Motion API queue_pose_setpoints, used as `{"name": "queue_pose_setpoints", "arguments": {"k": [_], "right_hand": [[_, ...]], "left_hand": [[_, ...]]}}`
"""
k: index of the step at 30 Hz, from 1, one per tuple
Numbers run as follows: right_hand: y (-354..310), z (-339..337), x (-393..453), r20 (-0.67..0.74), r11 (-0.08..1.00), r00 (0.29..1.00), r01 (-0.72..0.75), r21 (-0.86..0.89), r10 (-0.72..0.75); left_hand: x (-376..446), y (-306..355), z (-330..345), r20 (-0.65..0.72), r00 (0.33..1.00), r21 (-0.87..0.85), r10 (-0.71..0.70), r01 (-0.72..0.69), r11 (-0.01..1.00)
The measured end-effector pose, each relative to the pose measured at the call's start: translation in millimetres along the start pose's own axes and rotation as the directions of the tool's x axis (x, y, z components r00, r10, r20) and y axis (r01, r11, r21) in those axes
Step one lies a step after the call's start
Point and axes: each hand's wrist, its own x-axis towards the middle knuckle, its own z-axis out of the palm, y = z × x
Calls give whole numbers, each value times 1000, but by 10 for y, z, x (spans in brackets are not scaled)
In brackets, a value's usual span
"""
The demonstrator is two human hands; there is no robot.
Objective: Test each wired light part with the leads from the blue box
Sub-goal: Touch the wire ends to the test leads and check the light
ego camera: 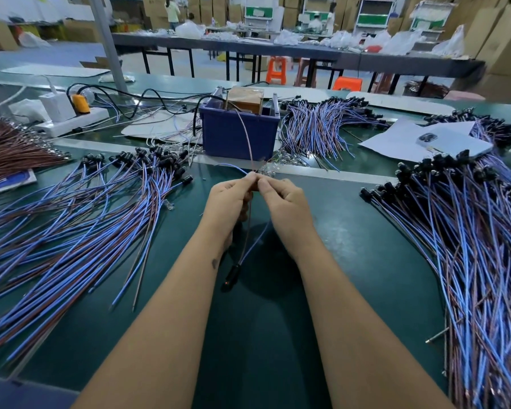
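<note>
Both hands meet fingertip to fingertip: the left hand (229, 199) and right hand (283, 202) pinch lead ends from the blue box (239, 134) just beyond them. One wired light part (230, 279) hangs below, its wires running toward the wrists.

A phone (454, 144) lies on white paper (396, 140) at right; a power strip (71, 121) sits far left.

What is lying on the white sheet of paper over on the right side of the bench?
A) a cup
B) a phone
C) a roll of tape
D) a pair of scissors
B: a pale phone, camera lenses up, lies on the white paper among the wire bundles.
</note>
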Motion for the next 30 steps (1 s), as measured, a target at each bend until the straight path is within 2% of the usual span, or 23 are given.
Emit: {"name": "queue_pose_setpoints", "arguments": {"k": [3, 6, 11, 15, 18, 20, 23, 27, 30], "right_hand": [[-8, -23, -2, 112, 985, 993, -66, 157, 48], [-5, -19, -15, 184, 987, 981, -89, 135, 64], [7, -17, -3, 153, 959, 977, -180, 221, 148], [44, -16, -38, 230, 998, 973, 34, -48, -22], [50, 9, -60, 311, 997, 948, 71, -2, -67], [33, 10, -63, 276, 995, 956, 95, 33, -100], [11, 3, -84, 175, 980, 980, 60, 189, -94], [-23, -33, -87, -2, 951, 998, -53, 304, 57], [-50, -111, -118, -73, 872, 981, -123, 474, 178]], "left_hand": [[19, 8, -32, -9, 999, -54, -44, 44, 998], [49, 13, -46, -33, 997, -104, -70, 66, 992], [71, 48, -51, -49, 991, -306, -128, 107, 946], [88, 74, -101, -58, 984, -464, -167, 122, 877], [79, 59, -93, -93, 979, -454, -180, 119, 883], [67, 64, -88, -121, 976, -475, -181, 103, 874], [47, 81, -102, -113, 980, -505, -165, 87, 859], [-24, 96, -88, -129, 984, -451, -122, 51, 891], [-121, 143, -49, -124, 989, -461, -83, 17, 887]]}}
